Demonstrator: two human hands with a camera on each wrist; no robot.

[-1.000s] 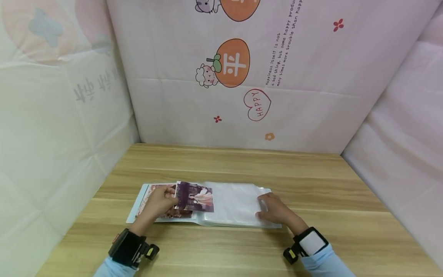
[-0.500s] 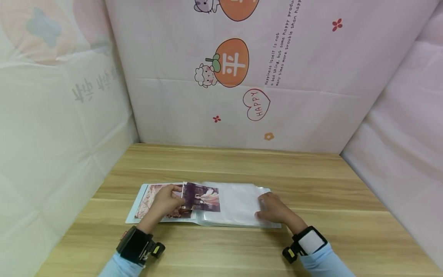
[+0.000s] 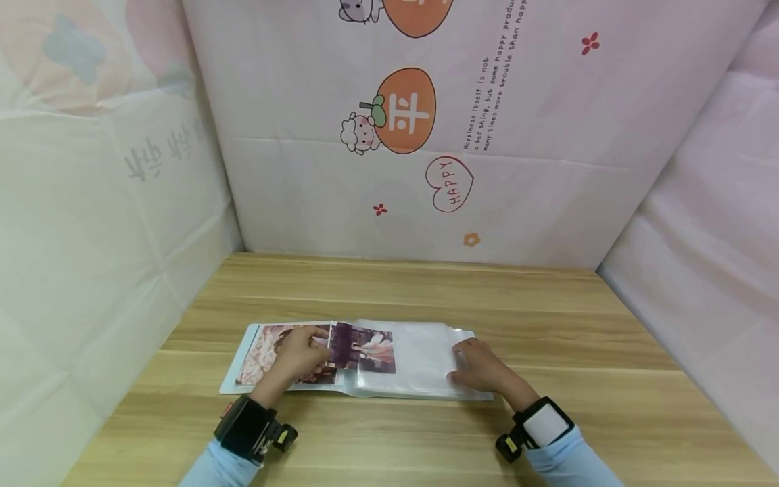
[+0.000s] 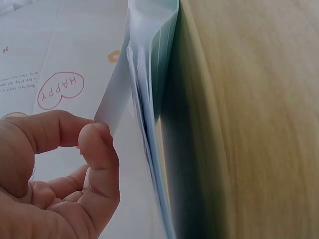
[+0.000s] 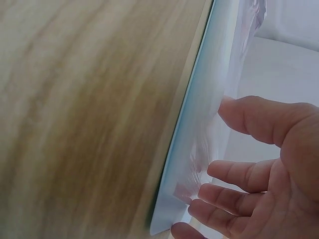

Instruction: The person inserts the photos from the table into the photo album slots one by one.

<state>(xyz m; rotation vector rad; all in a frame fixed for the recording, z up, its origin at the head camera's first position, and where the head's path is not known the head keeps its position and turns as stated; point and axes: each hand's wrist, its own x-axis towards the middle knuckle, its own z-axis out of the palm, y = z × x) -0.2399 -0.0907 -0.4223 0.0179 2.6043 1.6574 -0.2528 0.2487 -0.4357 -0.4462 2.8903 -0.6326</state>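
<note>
An open photo album (image 3: pixel 228 385) with light blue covers and clear sleeves lies on the table. Its left page shows a large reddish photo (image 3: pixel 252 358), partly hidden behind my left hand (image 3: pixel 299 355). Between thumb and index finger, that hand pinches the left edge of a small dark photo (image 3: pixel 376 352) of a figure in pale clothing. The photo's right part looks paler where it overlaps the clear sleeve (image 3: pixel 420 352). At the album's right edge my right hand (image 3: pixel 481 365) touches the sleeves with thumb and fingertips spread apart. The left wrist view shows the pinched photo (image 4: pixel 114 99) edge-on, tilted toward the pages.
The wooden table (image 3: pixel 389 439) extends around the album. Behind it stands a white printed cloth (image 3: pixel 535 203), with further cloth walls on the left (image 3: pixel 109 257) and right (image 3: pixel 718 257). Each wrist carries a strapped device, the left one dark (image 3: pixel 243 426).
My left hand has moved rightward, carrying the small photo farther over the clear sleeve. More of the large photo on the left page shows now. My right hand stays nearly in place.
</note>
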